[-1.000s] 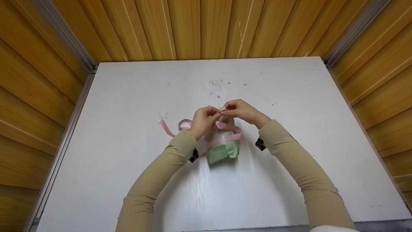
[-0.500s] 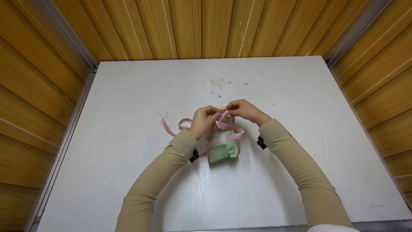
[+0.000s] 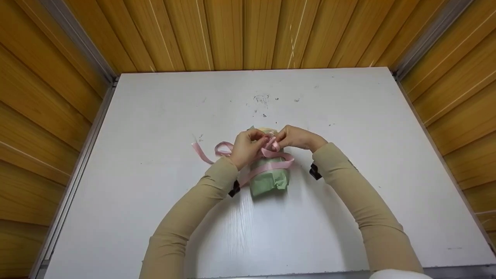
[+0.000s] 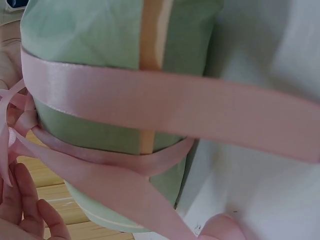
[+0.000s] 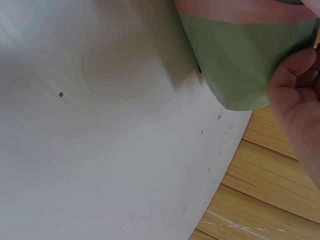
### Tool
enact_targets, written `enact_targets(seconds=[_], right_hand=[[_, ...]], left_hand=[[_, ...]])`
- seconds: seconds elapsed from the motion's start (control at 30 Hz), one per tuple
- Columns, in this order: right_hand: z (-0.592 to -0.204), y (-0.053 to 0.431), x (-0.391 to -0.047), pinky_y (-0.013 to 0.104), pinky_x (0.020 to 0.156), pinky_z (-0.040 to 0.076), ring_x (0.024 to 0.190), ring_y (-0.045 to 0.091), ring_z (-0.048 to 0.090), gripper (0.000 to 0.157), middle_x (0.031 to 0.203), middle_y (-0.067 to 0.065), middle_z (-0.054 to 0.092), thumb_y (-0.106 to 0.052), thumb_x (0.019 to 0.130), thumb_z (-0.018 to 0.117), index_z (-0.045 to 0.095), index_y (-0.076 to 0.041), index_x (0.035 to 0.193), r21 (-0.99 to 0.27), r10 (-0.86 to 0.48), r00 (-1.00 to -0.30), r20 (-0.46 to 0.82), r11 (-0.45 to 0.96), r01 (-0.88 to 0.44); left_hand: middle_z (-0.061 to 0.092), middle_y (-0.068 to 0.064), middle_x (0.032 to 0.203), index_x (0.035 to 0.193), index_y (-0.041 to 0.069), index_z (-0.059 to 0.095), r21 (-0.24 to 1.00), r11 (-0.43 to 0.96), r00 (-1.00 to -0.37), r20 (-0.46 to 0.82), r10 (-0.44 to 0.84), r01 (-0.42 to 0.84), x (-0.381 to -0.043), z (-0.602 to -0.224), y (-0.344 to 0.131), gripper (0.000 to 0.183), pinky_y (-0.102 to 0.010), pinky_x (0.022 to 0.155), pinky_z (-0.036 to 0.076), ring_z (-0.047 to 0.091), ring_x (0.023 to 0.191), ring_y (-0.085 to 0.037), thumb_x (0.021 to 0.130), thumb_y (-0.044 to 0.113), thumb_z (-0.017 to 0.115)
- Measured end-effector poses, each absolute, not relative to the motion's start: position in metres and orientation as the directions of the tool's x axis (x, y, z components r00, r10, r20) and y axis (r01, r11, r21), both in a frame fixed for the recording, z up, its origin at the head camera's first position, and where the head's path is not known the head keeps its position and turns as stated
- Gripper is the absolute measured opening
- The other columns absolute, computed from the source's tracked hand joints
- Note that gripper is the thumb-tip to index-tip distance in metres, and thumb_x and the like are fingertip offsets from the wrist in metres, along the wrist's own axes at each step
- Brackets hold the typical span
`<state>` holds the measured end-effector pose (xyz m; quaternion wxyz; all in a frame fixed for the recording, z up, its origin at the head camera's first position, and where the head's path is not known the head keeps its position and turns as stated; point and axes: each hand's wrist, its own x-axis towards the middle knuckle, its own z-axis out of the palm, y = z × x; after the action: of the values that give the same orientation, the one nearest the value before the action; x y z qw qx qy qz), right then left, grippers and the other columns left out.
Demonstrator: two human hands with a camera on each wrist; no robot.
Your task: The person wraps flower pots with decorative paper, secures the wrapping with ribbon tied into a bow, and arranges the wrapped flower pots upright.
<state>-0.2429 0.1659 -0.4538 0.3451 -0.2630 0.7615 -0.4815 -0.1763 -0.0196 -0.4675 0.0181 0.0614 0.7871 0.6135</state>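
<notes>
A package wrapped in green paper (image 3: 267, 184) lies on the table, with pink ribbon (image 3: 271, 166) running round its middle. My left hand (image 3: 245, 148) pinches the ribbon where it gathers near the package's far end. Close beside it, my right hand (image 3: 297, 137) holds a ribbon loop between thumb and fingertips. In the left wrist view, a wide band of ribbon (image 4: 125, 95) crosses the green paper (image 4: 85, 30), and left fingers (image 4: 30, 200) show at the lower left. The right wrist view has curled right fingers (image 5: 295, 85) at the package's side; the ribbon there is mostly hidden.
Loose ribbon tail (image 3: 200, 153) curls across the white table (image 3: 155, 201) left of the package. Wood-patterned panels (image 3: 224, 35) stand behind the table and on both sides. A tan strip (image 4: 152, 45) runs along the paper.
My right hand first drew slightly right from the left fingertips, then lowered toward the near side with the ribbon, which now bunches between the hands. The left hand and package stay nearly still.
</notes>
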Motion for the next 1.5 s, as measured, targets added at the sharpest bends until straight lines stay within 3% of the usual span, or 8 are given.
enact_targets(seconds=[0.2, 0.3, 0.53, 0.7, 0.9, 1.13, 1.3, 1.5], right_hand=[[-0.452, 0.164, -0.24, 0.018, 0.071, 0.047, 0.075, 0.003, 0.055, 0.009, 0.077, -0.014, 0.067, -0.003, 0.082, 0.07, 0.075, 0.002, 0.088, -0.91, -0.744, -0.611, -0.271, 0.404, -0.089], [-0.452, 0.162, -0.239, 0.018, 0.066, 0.046, 0.07, 0.003, 0.053, 0.009, 0.072, -0.013, 0.065, -0.003, 0.081, 0.07, 0.073, 0.004, 0.086, -0.896, -0.737, -0.612, -0.287, 0.433, -0.1], [-0.449, 0.156, -0.232, 0.019, 0.06, 0.041, 0.063, 0.003, 0.048, 0.01, 0.064, -0.012, 0.06, -0.006, 0.078, 0.073, 0.071, 0.003, 0.083, -0.843, -0.705, -0.623, -0.338, 0.521, -0.132], [-0.447, 0.152, -0.228, 0.018, 0.055, 0.039, 0.057, 0.003, 0.045, 0.009, 0.058, -0.012, 0.054, -0.006, 0.075, 0.076, 0.067, -0.006, 0.071, -0.812, -0.689, -0.636, -0.347, 0.56, -0.164], [-0.448, 0.152, -0.226, 0.018, 0.049, 0.038, 0.049, 0.006, 0.043, 0.016, 0.052, -0.006, 0.049, 0.006, 0.072, 0.057, 0.058, -0.005, 0.06, -0.82, -0.716, -0.618, -0.325, 0.539, -0.192], [-0.452, 0.156, -0.228, 0.017, 0.052, 0.04, 0.056, 0.005, 0.045, 0.013, 0.062, -0.009, 0.054, 0.004, 0.076, 0.06, 0.064, -0.008, 0.074, -0.874, -0.73, -0.621, -0.285, 0.464, -0.146], [-0.453, 0.158, -0.228, 0.021, 0.062, 0.043, 0.066, 0.004, 0.049, 0.007, 0.071, -0.012, 0.06, -0.002, 0.082, 0.064, 0.068, -0.006, 0.084, -0.903, -0.691, -0.683, -0.236, 0.416, -0.109], [-0.455, 0.161, -0.228, 0.024, 0.068, 0.047, 0.07, 0.009, 0.053, 0.006, 0.071, -0.009, 0.062, -0.006, 0.086, 0.065, 0.068, -0.004, 0.082, -0.917, -0.607, -0.768, -0.204, 0.392, -0.066]], left_hand=[[0.069, -0.013, 0.088, 0.092, -0.003, 0.069, 0.962, 0.244, -0.988, 0.095, 0.125, 0.124, -0.176, -0.47, -0.019, 0.012, -0.015, 0.066, 0.047, 0.056, 0.077, -0.007, 0.089, 0.008, 0.064], [0.069, -0.01, 0.086, 0.089, -0.001, 0.069, 0.958, 0.24, -0.983, 0.124, 0.135, 0.154, -0.176, -0.47, -0.02, 0.009, -0.017, 0.069, 0.05, 0.06, 0.079, -0.008, 0.089, 0.007, 0.064], [0.07, -0.012, 0.088, 0.091, -0.002, 0.069, 0.956, 0.263, -0.986, 0.092, 0.141, 0.127, -0.176, -0.474, -0.017, 0.01, -0.019, 0.073, 0.051, 0.06, 0.081, -0.01, 0.089, 0.006, 0.064], [0.069, -0.013, 0.088, 0.092, -0.002, 0.07, 0.951, 0.285, -0.988, 0.082, 0.128, 0.116, -0.176, -0.476, -0.015, 0.011, -0.015, 0.069, 0.048, 0.057, 0.077, -0.007, 0.089, 0.007, 0.065], [0.07, -0.014, 0.089, 0.093, -0.003, 0.068, 0.952, 0.281, -0.987, 0.082, 0.135, 0.118, -0.175, -0.477, -0.016, 0.012, -0.014, 0.068, 0.047, 0.057, 0.077, -0.005, 0.09, 0.007, 0.063], [0.067, -0.013, 0.092, 0.103, 0.0, 0.067, 0.968, 0.229, -0.986, 0.07, 0.148, 0.103, -0.174, -0.476, -0.021, 0.015, -0.015, 0.069, 0.047, 0.056, 0.08, -0.007, 0.091, 0.007, 0.061], [0.067, -0.015, 0.102, 0.108, -0.001, 0.067, 0.975, 0.168, -0.98, 0.117, 0.159, 0.143, -0.171, -0.475, -0.026, 0.02, -0.023, 0.079, 0.051, 0.06, 0.091, -0.013, 0.092, 0.007, 0.06], [0.068, -0.017, 0.103, 0.102, -0.004, 0.069, 0.972, 0.138, -0.978, 0.178, 0.107, 0.191, -0.169, -0.481, -0.033, 0.017, -0.038, 0.09, 0.048, 0.061, 0.096, -0.021, 0.09, 0.006, 0.062]])
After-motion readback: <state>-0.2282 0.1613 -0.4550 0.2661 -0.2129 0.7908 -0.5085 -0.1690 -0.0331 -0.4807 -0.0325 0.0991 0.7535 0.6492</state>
